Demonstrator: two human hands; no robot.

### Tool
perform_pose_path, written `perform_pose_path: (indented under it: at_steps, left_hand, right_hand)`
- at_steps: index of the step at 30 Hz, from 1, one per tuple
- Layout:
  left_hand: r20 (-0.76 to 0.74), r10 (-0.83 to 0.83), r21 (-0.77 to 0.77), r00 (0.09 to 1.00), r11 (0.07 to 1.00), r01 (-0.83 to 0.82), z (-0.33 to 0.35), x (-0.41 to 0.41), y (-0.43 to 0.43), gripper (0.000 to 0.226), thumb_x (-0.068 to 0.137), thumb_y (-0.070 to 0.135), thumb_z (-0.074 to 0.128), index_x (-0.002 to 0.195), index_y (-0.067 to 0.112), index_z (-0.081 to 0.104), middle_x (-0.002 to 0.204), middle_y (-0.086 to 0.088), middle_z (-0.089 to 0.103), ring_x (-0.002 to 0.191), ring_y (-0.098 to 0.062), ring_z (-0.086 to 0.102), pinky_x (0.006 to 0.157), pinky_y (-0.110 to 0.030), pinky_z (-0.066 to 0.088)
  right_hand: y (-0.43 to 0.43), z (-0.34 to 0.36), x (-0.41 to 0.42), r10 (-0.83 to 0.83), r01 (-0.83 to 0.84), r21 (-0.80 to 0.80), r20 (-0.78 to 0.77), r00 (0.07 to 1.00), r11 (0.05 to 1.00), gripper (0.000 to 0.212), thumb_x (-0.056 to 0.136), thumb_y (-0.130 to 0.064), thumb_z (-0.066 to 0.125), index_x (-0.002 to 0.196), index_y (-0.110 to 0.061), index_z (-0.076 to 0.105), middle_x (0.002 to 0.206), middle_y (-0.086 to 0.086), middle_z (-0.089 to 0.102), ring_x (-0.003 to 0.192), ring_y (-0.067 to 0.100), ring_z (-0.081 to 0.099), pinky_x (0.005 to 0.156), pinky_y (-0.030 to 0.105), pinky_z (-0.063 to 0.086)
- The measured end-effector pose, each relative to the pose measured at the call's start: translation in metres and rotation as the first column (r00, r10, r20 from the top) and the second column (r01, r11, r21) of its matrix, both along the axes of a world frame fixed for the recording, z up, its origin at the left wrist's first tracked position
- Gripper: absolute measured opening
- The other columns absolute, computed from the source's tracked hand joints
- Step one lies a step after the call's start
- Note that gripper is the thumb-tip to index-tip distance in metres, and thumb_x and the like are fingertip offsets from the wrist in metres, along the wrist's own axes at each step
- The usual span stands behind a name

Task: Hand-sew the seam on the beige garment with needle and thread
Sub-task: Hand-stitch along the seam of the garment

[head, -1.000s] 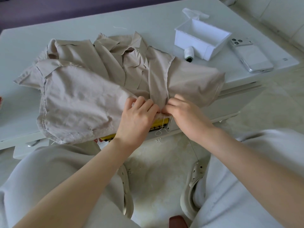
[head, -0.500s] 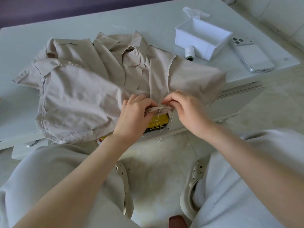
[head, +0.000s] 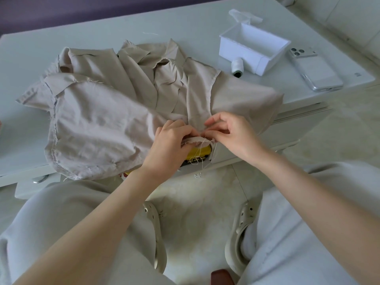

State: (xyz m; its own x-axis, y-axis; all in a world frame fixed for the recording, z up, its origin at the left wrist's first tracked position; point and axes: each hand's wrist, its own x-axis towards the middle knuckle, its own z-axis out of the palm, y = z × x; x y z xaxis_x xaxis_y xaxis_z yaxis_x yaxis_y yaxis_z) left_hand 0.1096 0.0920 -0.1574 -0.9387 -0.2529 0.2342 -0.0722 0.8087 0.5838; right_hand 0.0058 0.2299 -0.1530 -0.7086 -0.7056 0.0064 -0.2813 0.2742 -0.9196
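Note:
The beige garment (head: 107,120) lies crumpled on the white table (head: 123,23), its near edge hanging over the front. My left hand (head: 170,145) grips the folded seam edge at the table's front. My right hand (head: 228,134) pinches at the same edge just to the right, fingertips nearly touching the left hand's. A pale thread (head: 197,155) hangs in loops below the seam. The needle is too small to make out between the right fingertips.
A white open box (head: 269,56) stands at the back right, with a white thread spool (head: 237,66) lying against it. A phone (head: 314,70) lies further right. A yellow object (head: 202,151) shows under the garment in the table's front. My knees and shoes are below.
Both hands have lifted the seam edge up off the table's front, baring the yellow object and the hanging thread. My right hand has shifted slightly right, its fingers more spread.

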Motion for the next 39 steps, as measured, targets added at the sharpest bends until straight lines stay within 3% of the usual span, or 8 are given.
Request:
perform_pose_path:
  at_steps: [3,8,15,25,30,39]
  left_hand:
    - [-0.010,-0.002,0.018,1.000,1.000,0.002,0.000,-0.001,0.001,0.009,0.083,0.012,0.069,0.084,0.021,0.070,0.073,0.019,0.045,0.081,-0.012,0.038,0.073,-0.024,0.028]
    - [0.014,-0.006,0.045,1.000,0.999,0.005,0.002,-0.001,0.001,0.010,0.085,0.015,0.067,0.083,0.025,0.066,0.072,0.020,0.046,0.079,-0.013,0.040,0.073,-0.028,0.029]
    - [0.030,-0.026,0.072,0.999,0.997,0.024,0.002,0.000,-0.003,0.008,0.089,0.022,0.063,0.089,0.018,0.070,0.075,0.018,0.051,0.077,-0.001,0.044,0.078,-0.030,0.033]
    - [0.037,-0.030,0.083,0.999,0.996,0.027,0.003,0.005,-0.005,0.008,0.089,0.023,0.063,0.088,0.018,0.069,0.074,0.017,0.052,0.072,-0.002,0.045,0.076,-0.035,0.039]
    - [0.012,-0.005,0.129,1.000,0.992,0.004,0.009,0.008,-0.001,0.010,0.084,0.021,0.067,0.086,0.027,0.059,0.076,0.018,0.054,0.076,0.001,0.049,0.083,-0.041,0.046]
    - [-0.053,-0.052,0.059,0.997,0.997,0.055,0.002,0.007,-0.007,0.002,0.085,0.018,0.069,0.086,0.018,0.067,0.078,0.015,0.057,0.079,0.000,0.049,0.079,-0.050,0.047]
  right_hand:
    - [-0.001,-0.001,-0.001,-0.044,0.044,-0.006,-0.003,0.999,0.999,0.019,0.081,-0.013,0.072,0.085,-0.027,0.059,0.077,-0.014,0.069,0.071,-0.002,0.065,0.075,0.017,0.052]
    - [0.000,0.001,-0.007,-0.103,0.105,-0.037,0.050,0.993,0.994,0.017,0.085,-0.010,0.067,0.084,-0.024,0.059,0.074,-0.009,0.068,0.058,0.000,0.062,0.063,0.014,0.049]
    - [0.000,0.002,-0.011,-0.236,0.234,-0.119,-0.001,0.972,0.965,0.023,0.089,-0.006,0.061,0.082,-0.027,0.054,0.080,-0.004,0.064,0.071,0.006,0.064,0.074,0.021,0.053]
    - [0.003,0.008,-0.013,-0.314,0.316,-0.200,0.044,0.948,0.927,0.022,0.090,-0.003,0.056,0.082,-0.022,0.051,0.078,0.000,0.063,0.063,0.002,0.061,0.072,0.016,0.049]
    - [0.002,0.010,-0.008,-0.227,0.232,-0.208,0.048,0.973,0.950,0.023,0.090,-0.001,0.057,0.082,-0.020,0.050,0.079,0.001,0.062,0.063,0.001,0.061,0.067,0.013,0.047]
    - [0.001,0.010,-0.006,-0.177,0.173,-0.194,-0.005,0.984,0.966,0.027,0.089,0.001,0.058,0.080,-0.022,0.047,0.076,-0.002,0.059,0.062,-0.002,0.061,0.064,0.012,0.046]
